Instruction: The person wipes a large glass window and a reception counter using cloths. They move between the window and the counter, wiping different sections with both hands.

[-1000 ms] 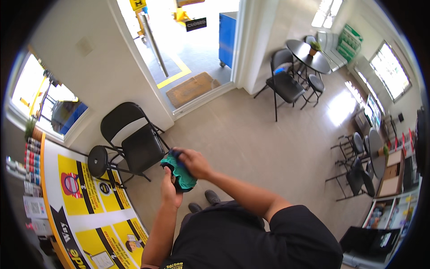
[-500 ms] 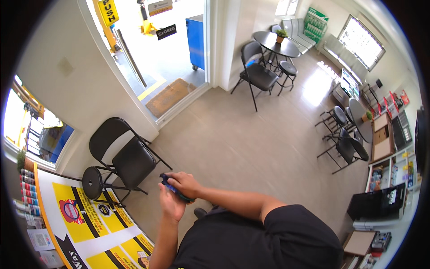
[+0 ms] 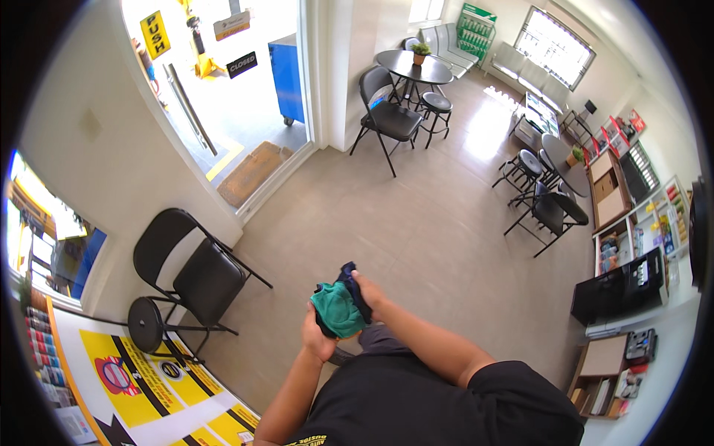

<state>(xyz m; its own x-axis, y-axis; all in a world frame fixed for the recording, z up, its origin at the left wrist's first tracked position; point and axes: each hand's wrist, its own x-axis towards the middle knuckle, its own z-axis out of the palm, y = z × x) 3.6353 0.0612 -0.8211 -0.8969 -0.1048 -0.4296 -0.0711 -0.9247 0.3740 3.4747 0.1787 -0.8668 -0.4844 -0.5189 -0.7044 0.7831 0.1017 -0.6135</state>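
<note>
Between my hands, in front of my waist, is a bundle of soft cloth, bright green [image 3: 336, 311] on the left part and dark navy [image 3: 360, 297] along the right. My left hand [image 3: 320, 338] grips its lower left side, the thumb along the green edge. On the other side my right hand [image 3: 370, 292] pinches the navy edge near its upper end. Folds hide most of the fingers, and the cloth's exact kind cannot be made out.
A black folding chair [image 3: 212, 279] and a round stool [image 3: 146, 325] stand to my left, by a counter with a yellow-and-white poster [image 3: 134, 386]. Beyond is a glass door [image 3: 216, 82] with a brown mat [image 3: 255, 175]. A round table [image 3: 416, 68] with chairs stands farther off; shelves [image 3: 606, 372] line the right.
The compact dark bundle is now spread wider, showing much green cloth. My right hand has moved off my left to the bundle's right side. The whole view has turned slightly.
</note>
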